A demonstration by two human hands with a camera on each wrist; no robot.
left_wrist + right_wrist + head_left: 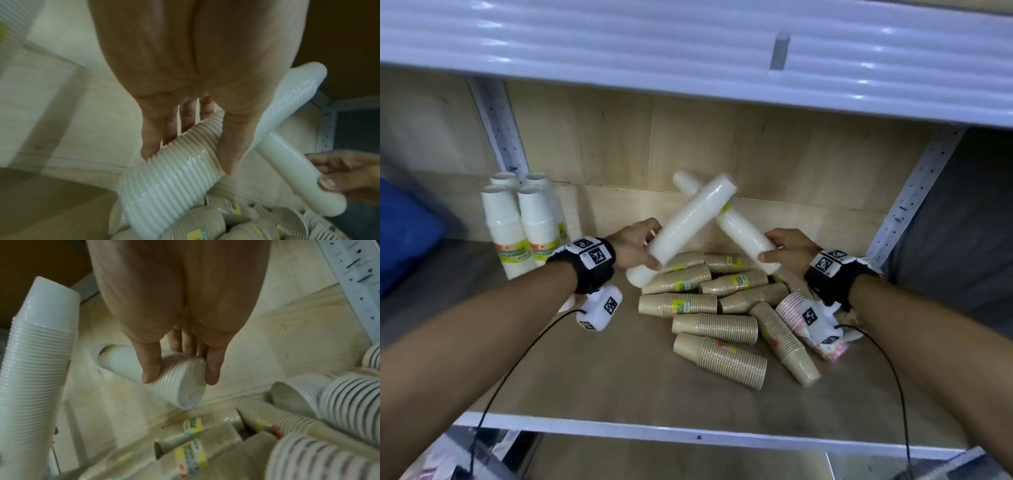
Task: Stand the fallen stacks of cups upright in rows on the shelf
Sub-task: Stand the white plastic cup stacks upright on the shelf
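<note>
My left hand (652,245) grips a long white cup stack (695,212) near its lower end; the stack tilts up to the right above the shelf. My right hand (770,247) grips a second white stack (743,233) that slants up to the left and passes behind the first. In the left wrist view my fingers (150,146) and thumb curl round the ribbed stack (164,186). The right wrist view shows my right hand (180,379) clasping its stack (185,389) near the end. Several white stacks (517,222) stand upright at the back left.
Several brown cup stacks (705,301) lie in a pile on the wooden shelf (585,370) below my hands. A pink-striped stack (796,313) lies at the pile's right. Metal uprights (907,202) flank the bay, and an upper shelf (688,61) hangs overhead.
</note>
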